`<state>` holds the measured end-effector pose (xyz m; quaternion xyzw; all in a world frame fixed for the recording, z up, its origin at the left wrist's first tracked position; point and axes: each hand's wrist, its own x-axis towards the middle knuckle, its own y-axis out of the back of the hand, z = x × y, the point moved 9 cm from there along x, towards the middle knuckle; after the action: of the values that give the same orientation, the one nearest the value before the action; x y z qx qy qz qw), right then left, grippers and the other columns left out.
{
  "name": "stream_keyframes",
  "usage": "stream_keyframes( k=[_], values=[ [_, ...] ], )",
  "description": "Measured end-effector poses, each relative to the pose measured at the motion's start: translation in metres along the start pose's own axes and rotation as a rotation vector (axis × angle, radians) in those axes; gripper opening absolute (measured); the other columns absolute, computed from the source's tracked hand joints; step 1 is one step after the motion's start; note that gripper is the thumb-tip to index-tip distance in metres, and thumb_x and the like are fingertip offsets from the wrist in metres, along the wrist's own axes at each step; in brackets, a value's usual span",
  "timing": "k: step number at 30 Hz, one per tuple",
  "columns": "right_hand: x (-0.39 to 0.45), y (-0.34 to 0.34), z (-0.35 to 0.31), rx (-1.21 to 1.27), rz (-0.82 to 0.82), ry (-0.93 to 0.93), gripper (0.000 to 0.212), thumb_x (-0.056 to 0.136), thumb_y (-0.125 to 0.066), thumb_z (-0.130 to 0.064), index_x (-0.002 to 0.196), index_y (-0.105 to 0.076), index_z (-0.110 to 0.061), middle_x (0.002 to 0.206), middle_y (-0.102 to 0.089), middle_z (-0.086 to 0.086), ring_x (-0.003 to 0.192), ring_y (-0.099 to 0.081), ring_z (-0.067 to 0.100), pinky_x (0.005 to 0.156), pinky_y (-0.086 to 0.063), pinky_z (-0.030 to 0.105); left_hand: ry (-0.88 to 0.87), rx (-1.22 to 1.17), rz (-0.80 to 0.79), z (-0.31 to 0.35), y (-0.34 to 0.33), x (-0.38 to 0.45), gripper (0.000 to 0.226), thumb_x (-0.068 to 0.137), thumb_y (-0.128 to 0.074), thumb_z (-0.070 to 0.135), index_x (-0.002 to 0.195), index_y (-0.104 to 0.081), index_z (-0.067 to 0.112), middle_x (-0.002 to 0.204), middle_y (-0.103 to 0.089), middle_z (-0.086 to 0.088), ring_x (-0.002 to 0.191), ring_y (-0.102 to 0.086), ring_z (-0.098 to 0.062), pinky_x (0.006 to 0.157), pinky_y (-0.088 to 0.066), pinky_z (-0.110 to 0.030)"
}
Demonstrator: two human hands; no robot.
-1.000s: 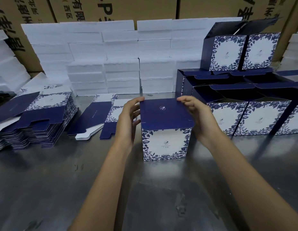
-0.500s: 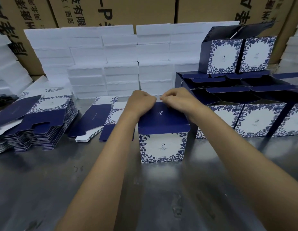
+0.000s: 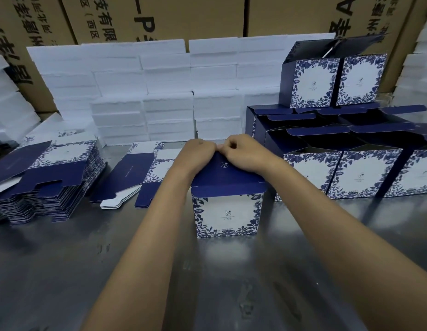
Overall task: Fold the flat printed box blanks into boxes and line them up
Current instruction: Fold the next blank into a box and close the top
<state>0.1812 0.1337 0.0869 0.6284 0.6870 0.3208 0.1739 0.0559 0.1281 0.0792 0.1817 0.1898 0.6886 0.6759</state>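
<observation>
**Both hands curled on lid of box at worktop centre**

Brown cartons (image 3: 160, 17) with black print fill the back wall. White foam slabs (image 3: 140, 91) stacked in front of them, several columns wide. Steel worktop (image 3: 64, 271) carries everything else. Finished boxes (image 3: 351, 173), blue floral print, stand in rows at right with lids open; two more sit on top of them at the back. Tall stack of flat blanks (image 3: 52, 177) at far left, a smaller pile of blanks (image 3: 145, 173) lying between that stack and the centre. Box (image 3: 228, 211) being worked stands upright at centre, just beside the finished row, dark blue lid folded down over its top. Left hand (image 3: 197, 154) and right hand (image 3: 246, 154) side by side, knuckles touching, fingers curled over the lid's far edge and gripping it. Fingertips hidden behind the lid.
</observation>
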Motion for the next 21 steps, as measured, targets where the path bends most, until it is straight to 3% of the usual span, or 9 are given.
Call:
stream_keyframes(
  k=[3,7,10,12,16,18,21],
  values=[
    [0.001,-0.001,0.0,-0.005,-0.01,-0.011,0.027,0.104,-0.054,-0.028,0.082,-0.057,-0.012,0.076,-0.058,-0.003,0.076,-0.051,0.015,0.066,-0.042,0.029,-0.019,-0.005,-0.001,0.0,-0.001,0.0,0.006,0.093,-0.05,0.018,0.089,-0.053,0.019,0.086,-0.053,-0.005,0.076,-0.044,-0.019,0.064,-0.032,-0.031],
    [0.001,0.001,0.003,0.028,0.011,-0.034,0.032,0.103,-0.054,-0.024,0.072,-0.056,-0.016,0.076,-0.056,-0.014,0.072,-0.053,0.007,0.061,-0.041,0.022,-0.035,0.002,0.01,0.002,0.0,-0.003,0.011,0.094,-0.047,0.015,0.084,-0.05,0.015,0.084,-0.051,-0.006,0.074,-0.042,-0.019,0.064,-0.031,-0.03],
    [-0.002,0.001,0.005,0.037,0.025,-0.059,0.025,0.1,-0.052,-0.021,0.076,-0.056,-0.014,0.078,-0.058,-0.003,0.074,-0.051,0.013,0.061,-0.038,0.026,-0.021,0.001,0.003,0.0,-0.001,-0.006,0.016,0.092,-0.045,0.012,0.076,-0.046,0.014,0.078,-0.05,-0.004,0.066,-0.041,-0.019,0.057,-0.028,-0.029],
    [-0.003,0.0,0.003,0.0,0.004,-0.064,0.019,0.1,-0.051,-0.021,0.082,-0.055,-0.015,0.081,-0.052,0.005,0.076,-0.047,0.015,0.058,-0.035,0.027,-0.025,-0.023,0.015,0.0,0.0,-0.008,0.01,0.093,-0.046,0.014,0.084,-0.05,0.014,0.083,-0.052,-0.004,0.07,-0.043,-0.02,0.06,-0.031,-0.03],
    [-0.006,0.002,0.002,0.027,0.0,-0.105,0.016,0.099,-0.049,-0.018,0.084,-0.052,-0.016,0.083,-0.05,0.005,0.076,-0.045,0.016,0.061,-0.033,0.029,-0.024,-0.04,0.018,0.001,0.001,-0.012,0.007,0.093,-0.045,0.013,0.089,-0.051,0.015,0.086,-0.053,-0.001,0.07,-0.044,-0.016,0.058,-0.031,-0.029],
    [-0.008,0.004,0.005,0.072,0.018,-0.13,0.022,0.098,-0.046,-0.014,0.076,-0.046,-0.017,0.076,-0.045,0.003,0.072,-0.04,0.017,0.058,-0.029,0.029,-0.024,-0.018,0.017,0.002,0.002,-0.012,0.015,0.093,-0.044,0.01,0.079,-0.046,0.015,0.078,-0.049,-0.001,0.064,-0.04,-0.016,0.054,-0.028,-0.029],
    [-0.012,0.007,0.008,0.055,0.045,-0.156,0.036,0.097,-0.045,-0.014,0.064,-0.032,-0.02,0.064,-0.036,-0.001,0.059,-0.033,0.017,0.051,-0.023,0.029,-0.027,0.064,0.045,0.002,0.004,-0.01,0.025,0.095,-0.037,0.005,0.073,-0.043,0.013,0.083,-0.05,-0.005,0.07,-0.041,-0.021,0.054,-0.028,-0.031]
  ],
)
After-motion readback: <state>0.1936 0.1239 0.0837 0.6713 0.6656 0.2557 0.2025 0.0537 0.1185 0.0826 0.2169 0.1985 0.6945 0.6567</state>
